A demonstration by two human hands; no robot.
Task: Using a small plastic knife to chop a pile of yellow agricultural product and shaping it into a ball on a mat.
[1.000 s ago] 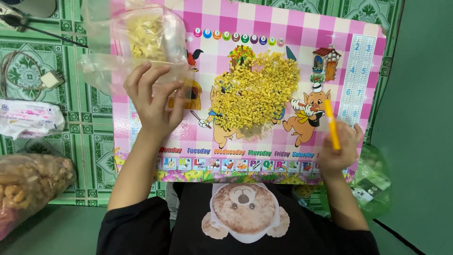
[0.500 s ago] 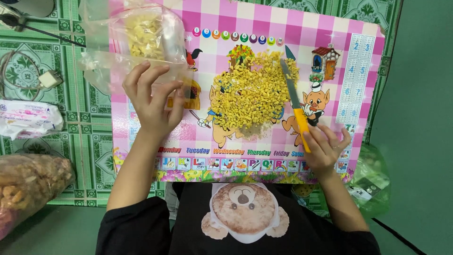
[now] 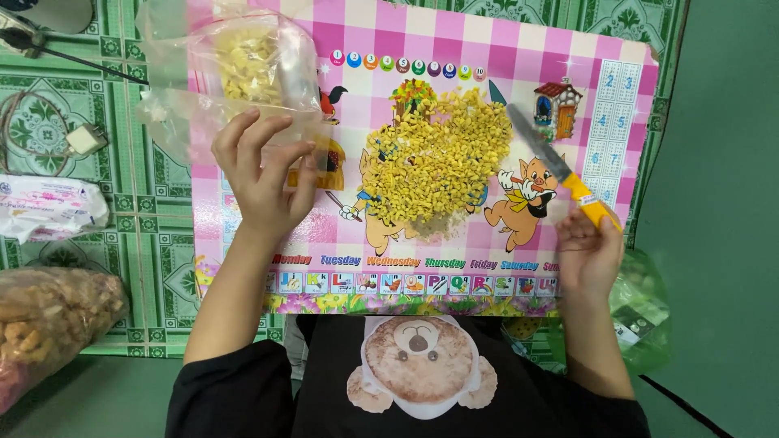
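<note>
— What's on the mat (image 3: 617, 57) now?

— The yellow heap (image 3: 438, 158) sits at its middle, as it did a moment ago. The bag (image 3: 235, 73) lies over the top-left corner, left hand (image 3: 264, 182) flat on it as before, fingers spread, gripping nothing.

— And the knife (image 3: 556, 166)?

— That's the change. Half a second back its blade lay along the heap's right side; now it's swung off toward the right edge, tip just touching the heap. Right hand (image 3: 588, 251) is clamped on the handle. Looks like a pause between strokes.
</note>
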